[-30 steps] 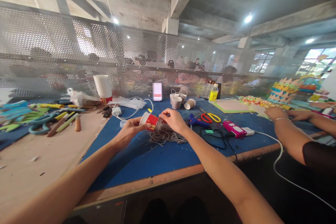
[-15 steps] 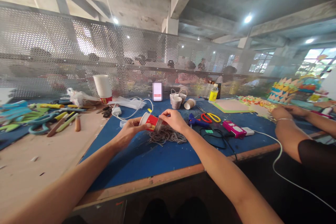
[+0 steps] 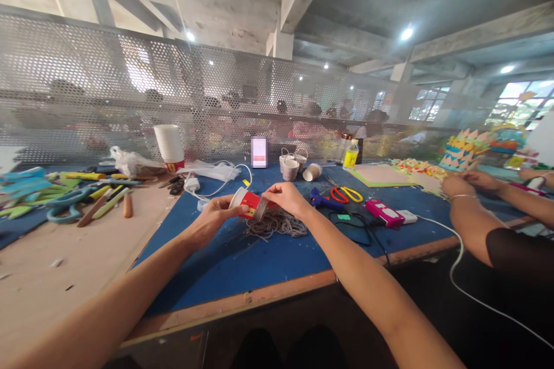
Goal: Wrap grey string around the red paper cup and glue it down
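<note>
My left hand (image 3: 212, 218) grips a red paper cup (image 3: 246, 202) lying on its side, its white rim towards the left, held just above the blue table mat (image 3: 268, 259). My right hand (image 3: 289, 198) is closed over the cup's narrow end, where grey twine is wound around it. A loose heap of the same grey twine (image 3: 277, 223) lies on the mat right under both hands.
A blue glue gun (image 3: 322, 200), red-and-yellow scissors (image 3: 347, 193), a pink device (image 3: 383, 213) and black cable lie right of my hands. Twine-covered cups (image 3: 291, 167), a stack of white cups (image 3: 170, 145) and a phone (image 3: 259, 151) stand behind. Another person's arms (image 3: 471, 213) work at the right. Tools (image 3: 78, 196) litter the left.
My hands and the cup have stayed almost in place, the right hand shifting slightly on the cup's end. The other person's arm has drawn slightly rightward.
</note>
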Demonstrator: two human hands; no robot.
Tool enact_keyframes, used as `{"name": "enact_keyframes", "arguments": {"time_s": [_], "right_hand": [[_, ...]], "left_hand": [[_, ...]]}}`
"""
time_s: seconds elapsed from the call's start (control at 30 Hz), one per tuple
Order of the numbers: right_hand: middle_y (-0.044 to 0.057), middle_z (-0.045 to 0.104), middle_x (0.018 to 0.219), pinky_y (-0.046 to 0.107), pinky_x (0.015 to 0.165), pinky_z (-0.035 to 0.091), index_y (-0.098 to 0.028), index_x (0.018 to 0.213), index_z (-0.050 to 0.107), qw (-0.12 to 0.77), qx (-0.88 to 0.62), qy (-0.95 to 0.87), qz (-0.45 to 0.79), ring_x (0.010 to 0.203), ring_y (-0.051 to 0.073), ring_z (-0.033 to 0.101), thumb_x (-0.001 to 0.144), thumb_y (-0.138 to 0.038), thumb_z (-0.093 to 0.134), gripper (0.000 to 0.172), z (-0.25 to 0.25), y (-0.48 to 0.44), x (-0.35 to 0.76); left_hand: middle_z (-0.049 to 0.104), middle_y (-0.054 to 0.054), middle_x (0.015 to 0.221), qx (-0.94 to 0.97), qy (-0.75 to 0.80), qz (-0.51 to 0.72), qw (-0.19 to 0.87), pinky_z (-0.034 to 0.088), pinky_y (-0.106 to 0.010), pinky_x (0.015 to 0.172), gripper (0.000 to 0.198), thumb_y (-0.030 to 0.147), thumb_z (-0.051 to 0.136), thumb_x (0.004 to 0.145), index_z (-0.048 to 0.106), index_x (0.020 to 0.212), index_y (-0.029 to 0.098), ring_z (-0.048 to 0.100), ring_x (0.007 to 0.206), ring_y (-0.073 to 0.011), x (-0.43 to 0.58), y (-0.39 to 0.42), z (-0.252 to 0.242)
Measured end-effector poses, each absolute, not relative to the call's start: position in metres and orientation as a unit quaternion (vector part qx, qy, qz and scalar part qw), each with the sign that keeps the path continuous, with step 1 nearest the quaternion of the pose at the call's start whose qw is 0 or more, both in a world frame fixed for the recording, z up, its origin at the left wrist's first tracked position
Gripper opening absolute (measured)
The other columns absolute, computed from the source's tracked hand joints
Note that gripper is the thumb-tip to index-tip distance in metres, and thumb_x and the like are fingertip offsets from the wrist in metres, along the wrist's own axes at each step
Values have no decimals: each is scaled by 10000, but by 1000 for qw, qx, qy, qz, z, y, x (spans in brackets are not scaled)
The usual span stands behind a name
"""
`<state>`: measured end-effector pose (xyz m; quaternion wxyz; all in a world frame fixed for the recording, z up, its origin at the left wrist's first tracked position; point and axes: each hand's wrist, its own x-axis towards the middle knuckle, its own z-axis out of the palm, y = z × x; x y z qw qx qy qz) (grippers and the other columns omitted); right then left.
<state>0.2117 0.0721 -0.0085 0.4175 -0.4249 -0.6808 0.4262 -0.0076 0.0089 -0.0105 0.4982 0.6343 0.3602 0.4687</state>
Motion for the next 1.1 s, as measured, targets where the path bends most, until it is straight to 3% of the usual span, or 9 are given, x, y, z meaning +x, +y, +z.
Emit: {"name": "enact_keyframes", "arguments": {"time_s": [0.67, 1.1], "right_hand": [[18, 730, 681, 244, 623, 548, -163, 746, 731, 419, -421, -655, 467, 607, 140, 666, 780, -295, 802, 153, -14, 76, 212], [0, 706, 624, 206, 566, 494, -150, 707, 721, 421, -434, -646, 466, 546, 105, 611, 779, -221, 784, 119, -7, 68, 211]], "left_hand": [[808, -62, 1002, 635, 363, 464, 501, 505, -361, 939, 243, 326, 776, 771, 810, 983, 211, 720, 933, -250, -9, 10, -12], [805, -57, 987, 632, 351, 465, 512, 491, -367, 948, 196, 278, 770, 793, 805, 971, 202, 712, 934, -250, -10, 10, -12]]}}
